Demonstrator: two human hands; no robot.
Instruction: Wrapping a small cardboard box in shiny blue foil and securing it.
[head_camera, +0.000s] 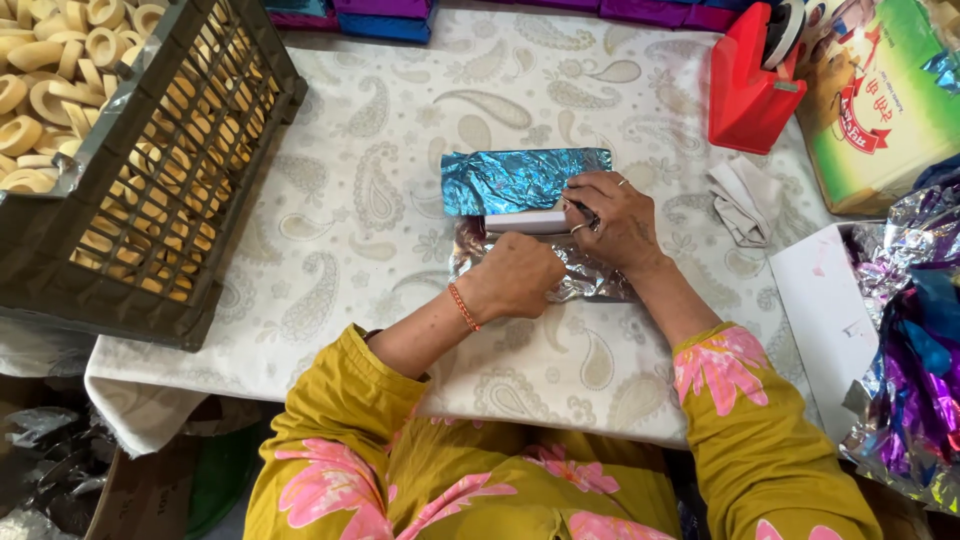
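On the paisley tablecloth (350, 180), left hand (520, 275) and right hand (615, 220) press crinkled blue foil (510, 180) around a white box (530, 220), fingers curled.

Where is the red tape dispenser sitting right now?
In the head view the red tape dispenser stands at the table's far right, beside a green and yellow carton and beyond a crumpled white cloth.
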